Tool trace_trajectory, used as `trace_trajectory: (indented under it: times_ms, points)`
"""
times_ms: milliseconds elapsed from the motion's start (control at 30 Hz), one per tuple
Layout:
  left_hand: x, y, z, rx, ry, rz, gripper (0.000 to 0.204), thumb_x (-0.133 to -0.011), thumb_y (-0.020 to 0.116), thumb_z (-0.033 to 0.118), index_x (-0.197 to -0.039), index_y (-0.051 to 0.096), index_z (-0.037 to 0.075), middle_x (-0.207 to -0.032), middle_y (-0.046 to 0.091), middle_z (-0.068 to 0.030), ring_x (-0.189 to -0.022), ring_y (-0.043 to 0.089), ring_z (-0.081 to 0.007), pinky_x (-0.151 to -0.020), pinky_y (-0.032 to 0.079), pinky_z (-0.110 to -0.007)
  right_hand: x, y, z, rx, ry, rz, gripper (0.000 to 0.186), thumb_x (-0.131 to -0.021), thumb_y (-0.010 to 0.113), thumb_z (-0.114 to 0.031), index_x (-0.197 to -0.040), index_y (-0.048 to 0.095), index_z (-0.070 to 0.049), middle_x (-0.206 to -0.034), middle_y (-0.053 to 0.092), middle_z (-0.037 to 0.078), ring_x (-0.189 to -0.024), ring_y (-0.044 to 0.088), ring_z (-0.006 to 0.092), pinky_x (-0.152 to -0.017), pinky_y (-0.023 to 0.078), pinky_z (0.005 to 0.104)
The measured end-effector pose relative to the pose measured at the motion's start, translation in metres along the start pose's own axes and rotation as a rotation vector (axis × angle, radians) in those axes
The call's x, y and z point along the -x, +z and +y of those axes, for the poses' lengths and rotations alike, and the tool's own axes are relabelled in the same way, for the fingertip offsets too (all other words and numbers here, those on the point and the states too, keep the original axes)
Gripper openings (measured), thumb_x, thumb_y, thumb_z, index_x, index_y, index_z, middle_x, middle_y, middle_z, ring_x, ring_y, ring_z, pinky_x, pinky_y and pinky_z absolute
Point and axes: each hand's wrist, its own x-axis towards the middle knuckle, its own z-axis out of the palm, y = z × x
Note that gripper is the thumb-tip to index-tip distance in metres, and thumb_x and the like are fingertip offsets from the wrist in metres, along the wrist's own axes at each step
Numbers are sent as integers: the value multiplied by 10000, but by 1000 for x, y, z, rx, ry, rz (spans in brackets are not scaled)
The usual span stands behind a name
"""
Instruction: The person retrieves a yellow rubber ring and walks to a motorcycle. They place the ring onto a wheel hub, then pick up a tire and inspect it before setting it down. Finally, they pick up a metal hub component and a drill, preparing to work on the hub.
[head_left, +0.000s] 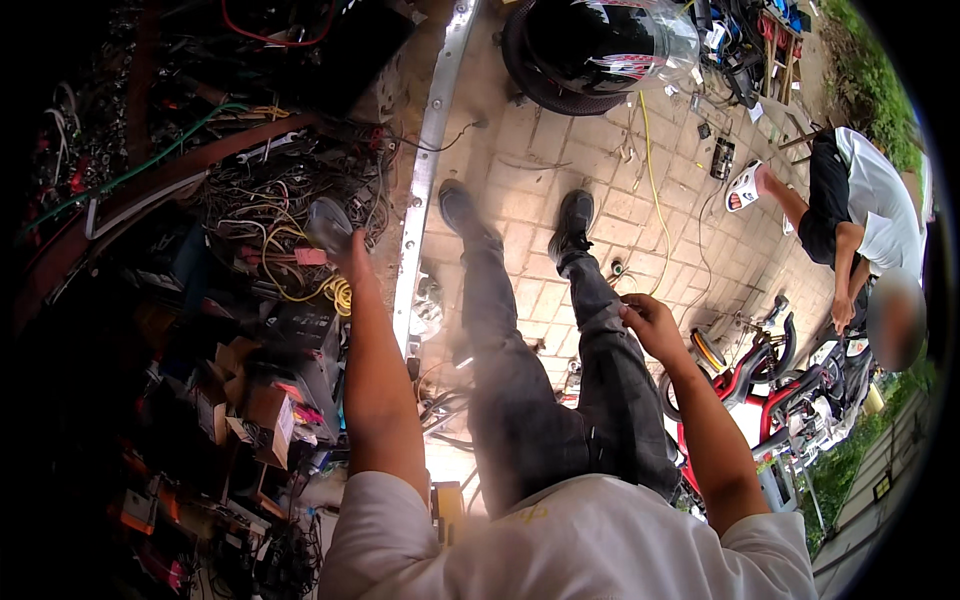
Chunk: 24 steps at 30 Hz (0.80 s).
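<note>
My left hand point(352, 256) reaches out over a heap of cables and tools on the left. A smooth, greyish, see-through object point(327, 222) is at its fingers and seems to be held. Blur and shade hide its exact kind. In front of my right knee, my right hand point(648, 324) is closed, with thumb and fingertips together beside the dark trouser leg point(607, 345). Whether anything small sits in that pinch, I cannot make out. Below my left hand lies a coil of yellow cable point(338, 294) among the tangled wires point(262, 212).
A metal rail point(418, 190) runs between the heap and the paved floor point(630, 205). A black helmet point(595, 45) lies ahead, a yellow cord point(648, 165) trailing near it. Cardboard boxes point(268, 420) fill the lower left. At right, another person point(880, 205) bends beside red bikes point(770, 395).
</note>
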Motion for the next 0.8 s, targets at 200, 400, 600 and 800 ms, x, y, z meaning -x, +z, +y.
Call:
trace_trajectory:
  times_ms: [200,400,600,800]
  points:
    - [76,-145,95,521,-532,-705,396,-775,716,436,-997,589,134,-839,584,-27,-741,565,-179,-687,494,-334,31,-33,-30,106,-164,54,325,-886,654,-208,-1097,643,40,-916,694,179,-846,677,242,-769,523,342]
    - [218,-244,139,657,-327,-853,311,-834,652,346,-1061,632,135,-1012,638,-23,-850,604,-211,-759,466,-349,69,-73,-176,209,-538,-119,413,-869,670,-296,-1117,644,34,-1029,697,191,-961,676,280,-861,514,350]
    - [349,-278,211,872,-304,-936,351,-820,648,205,-1110,537,43,-1193,542,-175,-1210,482,-477,-1084,356,-523,197,-142,-453,42,-1170,-22,333,-901,657,-191,-1114,614,61,-991,695,154,-943,661,180,-832,516,305]
    - [311,-246,223,994,-118,-1212,337,-789,649,133,-1088,554,10,-1100,584,-156,-1148,541,-404,-1033,416,-469,341,-143,-709,18,-1804,666,265,-829,689,-230,-927,695,16,-859,680,191,-777,662,322,-709,510,378]
